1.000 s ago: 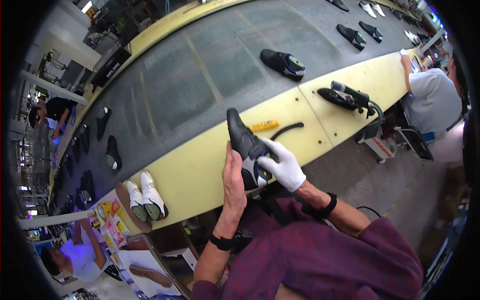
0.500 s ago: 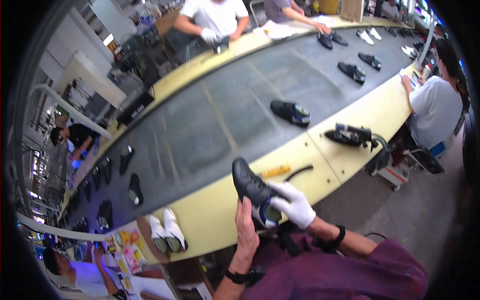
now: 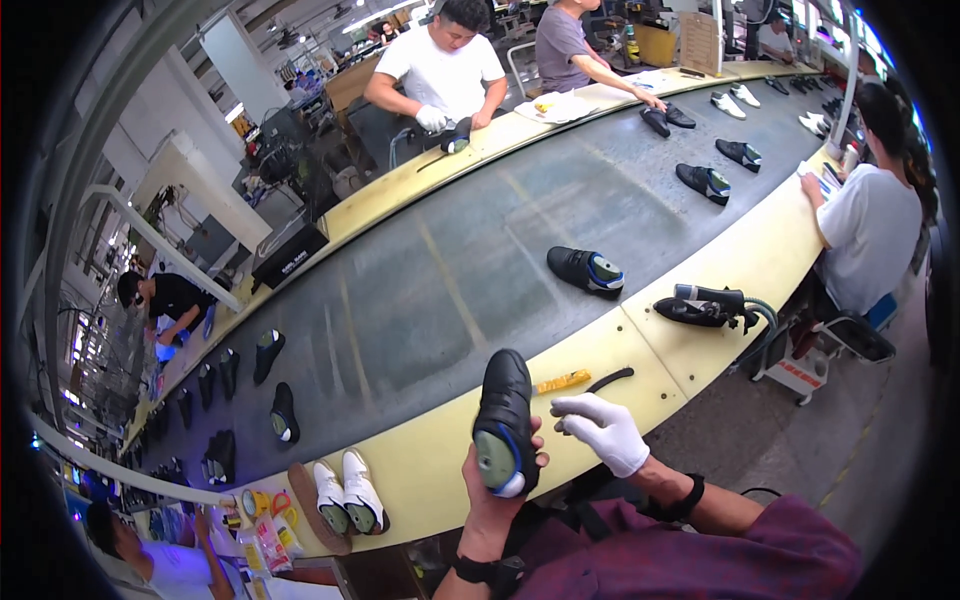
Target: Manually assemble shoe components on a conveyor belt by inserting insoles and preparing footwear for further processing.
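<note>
A black shoe (image 3: pixel 503 400) with a green insole and blue collar lining stands toe-up above the near edge of the table. My bare left hand (image 3: pixel 490 495) is closed round its heel end, thumb and fingers on either side. The shoe's opening faces me. To the right of the shoe, my white-gloved right hand (image 3: pixel 605 432) holds nothing, its fingers bent and a little apart. Just beyond that hand, a yellow strip-like tool (image 3: pixel 563 381) and a curved black strip (image 3: pixel 610 379) lie on the cream tabletop (image 3: pixel 420 470).
A grey conveyor belt (image 3: pixel 400 290) carries several black shoes, one (image 3: pixel 586 271) close ahead. White shoes (image 3: pixel 350 490) stand at left on the table edge. At right lies a black hand-held device (image 3: pixel 705 306) with a hose. Several co-workers sit or stand around the belt.
My right hand has let go of the shoe and drawn back from it. The shoe has turned in my left hand so that its opening faces me. The view has shifted slightly.
</note>
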Tool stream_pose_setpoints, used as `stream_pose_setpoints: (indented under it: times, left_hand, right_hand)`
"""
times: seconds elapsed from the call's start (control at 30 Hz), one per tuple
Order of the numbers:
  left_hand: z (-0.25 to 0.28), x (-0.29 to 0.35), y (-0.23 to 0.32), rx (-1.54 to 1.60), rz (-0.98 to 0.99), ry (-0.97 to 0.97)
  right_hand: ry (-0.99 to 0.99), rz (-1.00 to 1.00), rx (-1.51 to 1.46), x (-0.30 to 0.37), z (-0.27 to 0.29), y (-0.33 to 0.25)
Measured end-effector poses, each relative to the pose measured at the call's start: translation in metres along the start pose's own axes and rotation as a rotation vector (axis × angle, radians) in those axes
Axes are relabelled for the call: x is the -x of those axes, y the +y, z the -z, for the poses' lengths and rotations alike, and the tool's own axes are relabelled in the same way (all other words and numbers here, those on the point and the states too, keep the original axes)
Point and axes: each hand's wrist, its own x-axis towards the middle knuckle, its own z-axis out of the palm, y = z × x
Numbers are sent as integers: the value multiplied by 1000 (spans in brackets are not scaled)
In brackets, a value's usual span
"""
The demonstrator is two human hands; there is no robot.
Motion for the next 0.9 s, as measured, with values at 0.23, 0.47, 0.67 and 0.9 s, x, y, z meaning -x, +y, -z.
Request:
stream_pose_setpoints:
  times: [0.23, 0.47, 0.67, 0.9]
  left_hand:
    - [-15, -36, 22, 345, 120, -277]
    - [-6, -27, 17, 310, 117, -267]
    - [31, -10, 4, -343, 55, 165]
    - [83, 0, -39, -395, 53, 355]
  right_hand:
    - [-31, -98, 17, -3, 10, -16]
    - [-73, -137, 13, 5, 5, -12]
    - [-147, -101, 125, 8, -6, 27]
    - [-237, -266, 38, 18, -22, 56]
